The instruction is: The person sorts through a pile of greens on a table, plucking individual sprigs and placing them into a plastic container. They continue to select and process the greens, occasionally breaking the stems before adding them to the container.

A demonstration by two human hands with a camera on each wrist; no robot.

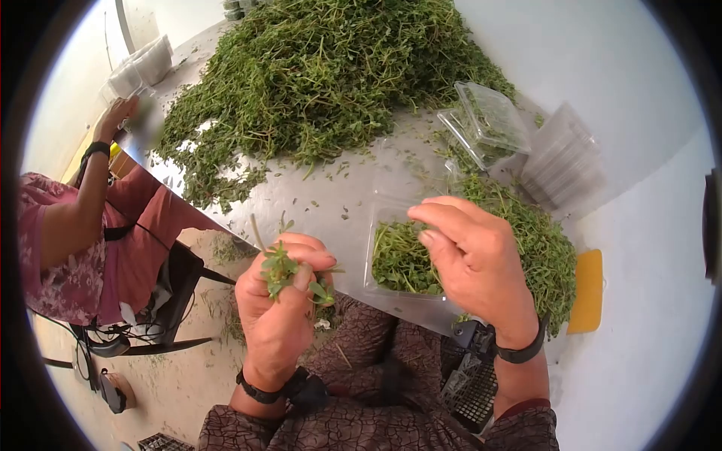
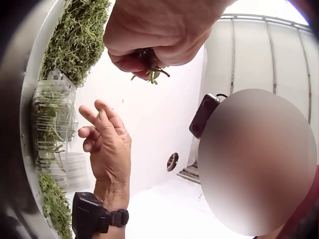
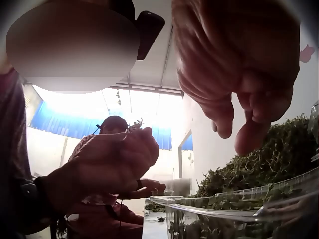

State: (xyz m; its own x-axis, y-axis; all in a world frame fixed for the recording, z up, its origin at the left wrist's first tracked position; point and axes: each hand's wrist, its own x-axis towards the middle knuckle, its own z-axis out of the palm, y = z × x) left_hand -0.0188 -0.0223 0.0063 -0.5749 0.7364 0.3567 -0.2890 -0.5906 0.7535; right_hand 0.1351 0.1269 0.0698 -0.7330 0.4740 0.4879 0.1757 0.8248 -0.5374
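Note:
My left hand (image 1: 272,319) grips a small bunch of leafy green sprigs (image 1: 278,272) between thumb and curled fingers, raised in front of the table edge. Leaves and a stem poke out of that fist in the left wrist view. My right hand (image 1: 485,259) hovers over a clear plastic container (image 1: 369,259), its fingers loosely bent with nothing between them, as the left wrist view also shows. Cut greens (image 1: 398,259) fill the container, partly hidden behind the right hand. It sits at the near edge of the metal table (image 1: 301,203).
A big heap of greens (image 1: 323,75) covers the table's far side. To the right are a lidded clear container (image 1: 492,124), a stack of clear containers (image 1: 560,161), more greens (image 1: 549,255) and a yellow board (image 1: 587,289). Another person (image 1: 83,233) sits at the left.

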